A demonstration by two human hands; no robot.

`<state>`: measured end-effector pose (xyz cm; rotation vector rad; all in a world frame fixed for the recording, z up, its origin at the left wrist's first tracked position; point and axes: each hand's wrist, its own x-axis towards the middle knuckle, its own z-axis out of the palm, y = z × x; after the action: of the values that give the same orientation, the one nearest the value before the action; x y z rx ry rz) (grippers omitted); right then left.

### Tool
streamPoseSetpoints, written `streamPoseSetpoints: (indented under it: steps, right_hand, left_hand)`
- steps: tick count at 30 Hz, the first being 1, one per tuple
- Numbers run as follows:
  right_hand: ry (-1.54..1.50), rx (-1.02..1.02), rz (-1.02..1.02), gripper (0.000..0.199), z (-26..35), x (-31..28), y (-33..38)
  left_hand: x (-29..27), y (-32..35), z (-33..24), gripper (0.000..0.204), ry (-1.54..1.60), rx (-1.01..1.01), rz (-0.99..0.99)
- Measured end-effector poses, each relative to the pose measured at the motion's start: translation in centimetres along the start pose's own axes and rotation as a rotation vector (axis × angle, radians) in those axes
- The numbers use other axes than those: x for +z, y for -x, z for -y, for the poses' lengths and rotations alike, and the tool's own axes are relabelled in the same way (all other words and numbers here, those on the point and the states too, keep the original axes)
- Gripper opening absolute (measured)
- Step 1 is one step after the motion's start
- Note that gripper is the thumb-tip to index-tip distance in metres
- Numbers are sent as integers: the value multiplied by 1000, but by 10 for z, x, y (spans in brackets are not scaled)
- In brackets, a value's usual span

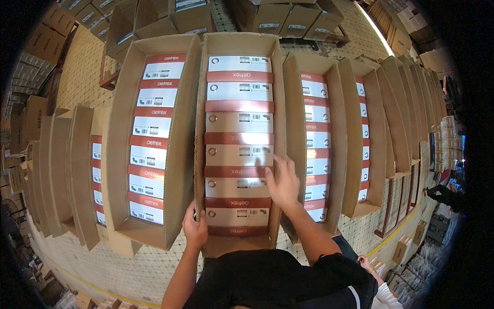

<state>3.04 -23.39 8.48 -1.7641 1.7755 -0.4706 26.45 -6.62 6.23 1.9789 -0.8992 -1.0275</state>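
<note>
A long, open cardboard carton point(239, 42) stands in front of me, holding a row of white-and-red shoe boxes point(236, 122) with labels on their ends. At its near left side, my left hand point(195, 229) is closed over the carton's wall, thumb on the inner side. A small dark spot shows by those fingers; I cannot make out what it is. My right hand point(283, 181) is over the carton's right wall with fingers stretched and apart, holding nothing. Its fingertips are close to the middle shoe boxes; whether they touch cannot be told.
Another filled carton point(119, 206) stands close on the left, and one point(333, 139) on the right. More open cartons line both sides. Behind are stacked cartons point(267, 23) on a pallet. At the lower right, another person's hand point(365, 263) shows beside a white sleeve.
</note>
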Motion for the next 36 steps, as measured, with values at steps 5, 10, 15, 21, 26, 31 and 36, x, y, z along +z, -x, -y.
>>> streamPoseSetpoints:
  steps: [5, 10, 15, 21, 26, 31, 36]
  right_hand:
    - [11, -12, -4, 44, -1, 1, 2]
    - [-23, -40, -13, 46, -5, 3, 3]
    - [-30, -61, 8, 51, -10, 4, 12]
    - [-12, -66, 0, 54, -11, 9, 41]
    - [23, -69, 8, 54, -19, 13, 101]
    - [49, -53, 35, 52, -28, 17, 176]
    - [-37, -114, -156, 49, -32, 25, 253]
  left_hand:
    - [-1, 0, -2, 41, 25, 35, 3]
    - [-5, 0, -8, 41, -28, 5, 0]
    - [-4, -1, -8, 48, -11, 30, 27]
    - [-4, 3, -6, 63, 4, 81, 39]
    - [-21, 20, 43, 63, 146, 93, 116]
    - [-70, 87, 195, 48, 237, -42, 102]
    - [-134, 220, 412, 53, -236, -329, 36]
